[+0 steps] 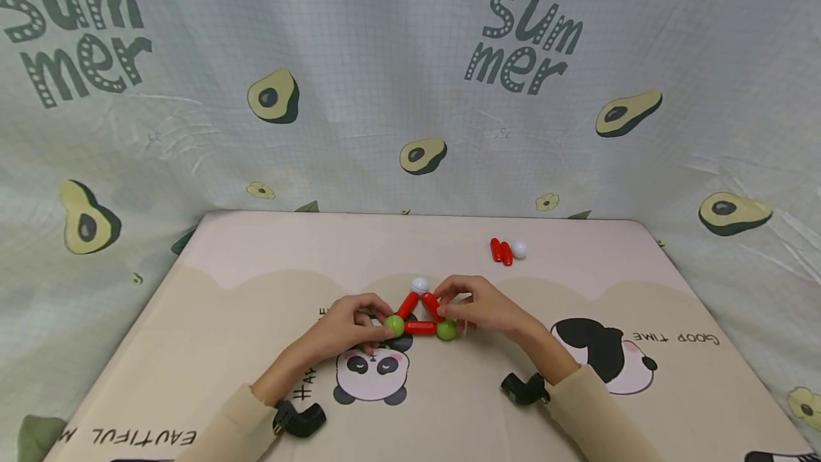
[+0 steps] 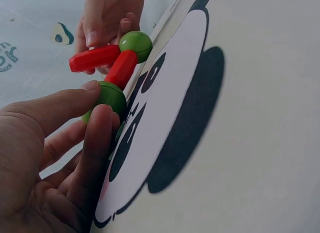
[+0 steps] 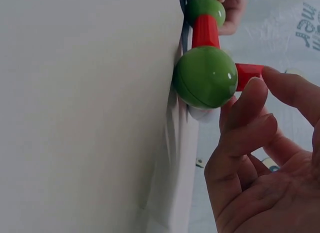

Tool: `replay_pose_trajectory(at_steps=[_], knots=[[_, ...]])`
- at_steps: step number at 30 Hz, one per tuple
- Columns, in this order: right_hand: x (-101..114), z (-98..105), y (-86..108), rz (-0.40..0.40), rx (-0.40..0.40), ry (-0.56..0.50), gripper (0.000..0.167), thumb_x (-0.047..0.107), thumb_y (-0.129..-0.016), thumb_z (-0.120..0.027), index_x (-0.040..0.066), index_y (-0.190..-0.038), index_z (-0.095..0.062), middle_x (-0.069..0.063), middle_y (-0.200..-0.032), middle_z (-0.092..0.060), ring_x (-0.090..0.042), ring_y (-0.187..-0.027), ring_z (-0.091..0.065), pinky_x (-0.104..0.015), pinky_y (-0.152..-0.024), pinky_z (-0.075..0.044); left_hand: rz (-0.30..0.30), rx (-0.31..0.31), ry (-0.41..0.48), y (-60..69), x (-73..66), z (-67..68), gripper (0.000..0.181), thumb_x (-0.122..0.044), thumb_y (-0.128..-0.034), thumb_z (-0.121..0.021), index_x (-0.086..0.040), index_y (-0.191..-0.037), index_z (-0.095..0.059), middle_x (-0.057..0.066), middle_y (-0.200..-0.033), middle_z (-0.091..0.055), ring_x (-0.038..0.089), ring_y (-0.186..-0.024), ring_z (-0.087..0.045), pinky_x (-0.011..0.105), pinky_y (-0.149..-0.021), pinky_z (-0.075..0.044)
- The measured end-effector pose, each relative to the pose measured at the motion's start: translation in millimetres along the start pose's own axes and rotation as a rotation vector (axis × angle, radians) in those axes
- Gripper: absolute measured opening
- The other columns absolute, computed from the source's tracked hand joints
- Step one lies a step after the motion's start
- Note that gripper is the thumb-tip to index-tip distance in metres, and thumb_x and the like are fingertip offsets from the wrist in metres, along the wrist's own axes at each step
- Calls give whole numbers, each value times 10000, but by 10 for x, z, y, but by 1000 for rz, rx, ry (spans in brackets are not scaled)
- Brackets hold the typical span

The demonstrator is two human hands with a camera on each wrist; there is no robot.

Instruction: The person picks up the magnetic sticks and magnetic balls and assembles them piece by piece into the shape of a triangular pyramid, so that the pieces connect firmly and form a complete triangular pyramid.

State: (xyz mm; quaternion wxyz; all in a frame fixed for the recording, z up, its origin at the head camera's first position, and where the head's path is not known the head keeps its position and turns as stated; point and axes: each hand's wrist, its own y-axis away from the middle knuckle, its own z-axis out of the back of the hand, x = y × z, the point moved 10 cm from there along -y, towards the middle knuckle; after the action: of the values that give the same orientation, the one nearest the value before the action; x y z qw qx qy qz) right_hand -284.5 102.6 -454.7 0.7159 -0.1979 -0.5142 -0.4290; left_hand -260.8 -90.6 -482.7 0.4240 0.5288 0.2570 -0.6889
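Observation:
Three red rods and three balls form a triangle on the table. My left hand (image 1: 349,323) pinches the left green ball (image 1: 394,325) between thumb and fingers; the left wrist view shows this ball (image 2: 111,99) in its grip. A red rod (image 1: 420,328) joins it to the right green ball (image 1: 447,329). My right hand (image 1: 484,303) pinches the right slanted rod (image 1: 432,306), seen in the right wrist view as a red rod (image 3: 248,76) beside the green ball (image 3: 206,77). Another rod (image 1: 407,304) slants from the left ball to the white ball (image 1: 420,285) at the top.
Two loose red rods (image 1: 496,249) and a white ball (image 1: 519,249) lie together at the back right of the table. The table cover (image 1: 256,348) has printed pandas and a dog. A patterned curtain (image 1: 359,55) hangs behind the table's far edge.

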Motion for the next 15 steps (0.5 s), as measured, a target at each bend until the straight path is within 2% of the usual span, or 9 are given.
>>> replay_pose_trajectory(at_steps=[6,11,15], knots=[[-4,167,37,-24,-48,10,272,222,-1000,-654,92,-1238,-672,-99,-1086,-650,-253,-650,-643,-261,-561,-516,-5,1,0,6,0,-2,316,-226,-923,-788,-80,-1182,-681,86,-997,-700,144,-635,-671,248,-613,-596],[50,366,124,-42,-116,37,344,262,-1001,-674,50,-1271,-649,-111,-1116,-654,-340,-698,-663,-288,-587,-543,-11,4,-2,11,-7,1,317,-222,-922,-789,-79,-1183,-682,96,-1009,-696,151,-639,-673,256,-612,-600],[60,551,153,-56,-169,61,362,251,-997,-679,33,-1283,-638,-120,-1125,-654,-338,-701,-679,-282,-582,-541,-9,6,0,27,-6,0,318,-220,-921,-787,-77,-1184,-681,94,-1007,-697,146,-637,-670,255,-610,-598]])
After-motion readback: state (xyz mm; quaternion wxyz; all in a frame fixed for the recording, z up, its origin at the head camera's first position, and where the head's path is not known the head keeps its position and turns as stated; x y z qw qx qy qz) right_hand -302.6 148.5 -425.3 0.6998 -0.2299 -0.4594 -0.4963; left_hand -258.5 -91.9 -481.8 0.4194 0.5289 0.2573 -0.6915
